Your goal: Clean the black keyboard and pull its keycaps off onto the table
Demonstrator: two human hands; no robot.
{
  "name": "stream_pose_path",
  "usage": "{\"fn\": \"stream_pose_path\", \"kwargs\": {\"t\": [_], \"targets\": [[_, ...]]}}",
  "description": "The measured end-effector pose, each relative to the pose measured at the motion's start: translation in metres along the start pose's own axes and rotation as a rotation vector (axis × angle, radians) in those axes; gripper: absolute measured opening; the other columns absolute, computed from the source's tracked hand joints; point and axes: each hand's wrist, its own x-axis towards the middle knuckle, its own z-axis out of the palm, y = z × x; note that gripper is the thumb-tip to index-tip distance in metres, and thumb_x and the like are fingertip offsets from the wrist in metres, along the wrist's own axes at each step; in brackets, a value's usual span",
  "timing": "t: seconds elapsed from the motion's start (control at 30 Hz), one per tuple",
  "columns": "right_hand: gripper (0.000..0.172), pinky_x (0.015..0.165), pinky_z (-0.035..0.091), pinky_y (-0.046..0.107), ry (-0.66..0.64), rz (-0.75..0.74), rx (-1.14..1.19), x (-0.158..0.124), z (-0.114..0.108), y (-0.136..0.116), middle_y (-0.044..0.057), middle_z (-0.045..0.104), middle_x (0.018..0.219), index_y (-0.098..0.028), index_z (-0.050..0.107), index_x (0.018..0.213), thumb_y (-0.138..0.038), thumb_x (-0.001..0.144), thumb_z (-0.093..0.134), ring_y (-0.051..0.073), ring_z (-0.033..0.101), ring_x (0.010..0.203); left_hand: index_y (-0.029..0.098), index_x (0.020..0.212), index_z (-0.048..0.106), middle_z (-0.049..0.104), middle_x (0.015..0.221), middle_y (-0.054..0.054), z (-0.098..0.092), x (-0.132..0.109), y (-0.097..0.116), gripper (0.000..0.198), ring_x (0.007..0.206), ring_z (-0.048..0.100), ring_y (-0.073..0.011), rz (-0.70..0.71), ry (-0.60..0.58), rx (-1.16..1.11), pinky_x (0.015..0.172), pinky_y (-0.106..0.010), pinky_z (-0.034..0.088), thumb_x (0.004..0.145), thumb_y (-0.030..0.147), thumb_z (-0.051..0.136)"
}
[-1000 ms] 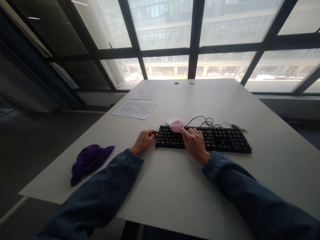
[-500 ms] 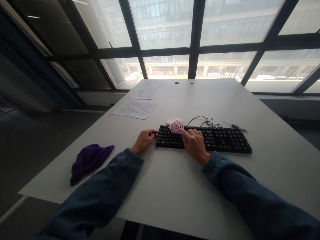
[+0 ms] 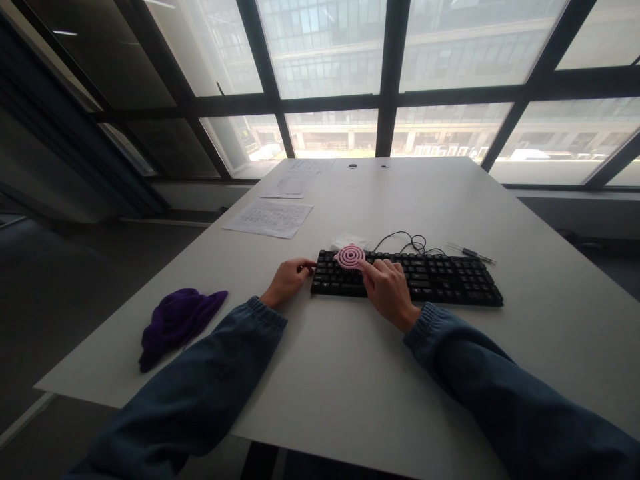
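A black keyboard point(image 3: 435, 279) lies across the white table. At its left end is my left hand point(image 3: 289, 281), fingers curled with the tips and thumb against the edge. My right hand point(image 3: 387, 288) is closed round the handle end of a pink brush point(image 3: 349, 256), which has a round head of concentric rings and bristles underneath. The head rests over the keys at the keyboard's left part, bristles down. My right palm and wrist hang over the keyboard's front middle edge. The brush's handle is hidden in my fingers.
A purple cloth point(image 3: 180, 325) lies crumpled at the left. Written paper sheets point(image 3: 270, 219) are farther back. Behind the keyboard are a clear plastic wrapper point(image 3: 349, 241), a black cable point(image 3: 411, 241) and a thin tool point(image 3: 471, 253). The table point(image 3: 400, 200) reaches toward the windows.
The pink brush and my right hand have shifted slightly left and toward me over the keys. My left hand stays at the keyboard's left end.
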Motion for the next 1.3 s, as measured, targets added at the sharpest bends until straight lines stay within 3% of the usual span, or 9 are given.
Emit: {"fn": "stream_pose_path", "kwargs": {"t": [0.3, 0.57, 0.9, 1.3], "targets": [[0.032, 0.078, 0.029, 0.034, -0.012, -0.052, 0.059, -0.001, 0.001, -0.001, 0.005, 0.064, 0.087, -0.023, 0.068, 0.125, -0.026, 0.103, 0.046, 0.02, 0.051, 0.084, 0.014, 0.103, 0.077, 0.078, 0.089, -0.007, 0.0, 0.001, -0.004, 0.038, 0.085, 0.071, -0.0214, -0.001, -0.006, -0.004, 0.08, -0.03, 0.052, 0.082, 0.026, 0.049], [0.03, 0.077, 0.029, 0.036, 0.04, -0.008, 0.02, -0.003, -0.001, 0.005, 0.006, 0.064, 0.086, -0.021, 0.068, 0.124, -0.024, 0.101, 0.049, 0.022, 0.051, 0.085, 0.014, 0.105, 0.077, 0.078, 0.089, -0.006, 0.001, 0.001, -0.006, 0.039, 0.084, 0.071, -0.0213, 0.015, -0.003, 0.005, 0.08, -0.03, 0.052, 0.082, 0.027, 0.049], [0.031, 0.075, 0.031, 0.032, -0.004, -0.149, 0.151, -0.013, -0.006, 0.001, 0.005, 0.063, 0.083, -0.022, 0.068, 0.125, -0.024, 0.102, 0.048, 0.019, 0.05, 0.081, 0.014, 0.104, 0.078, 0.078, 0.089, -0.007, -0.001, 0.0, -0.004, 0.04, 0.083, 0.071, -0.0216, 0.005, -0.006, 0.007, 0.08, -0.03, 0.052, 0.081, 0.028, 0.049], [0.03, 0.074, 0.033, 0.033, 0.039, -0.064, 0.1, -0.015, -0.007, 0.01, 0.007, 0.064, 0.085, -0.02, 0.069, 0.124, -0.024, 0.101, 0.049, 0.021, 0.052, 0.082, 0.015, 0.106, 0.077, 0.078, 0.09, -0.006, 0.0, 0.001, -0.006, 0.04, 0.085, 0.071, -0.0218, -0.006, -0.009, 0.0, 0.082, -0.031, 0.052, 0.082, 0.029, 0.049]]}}
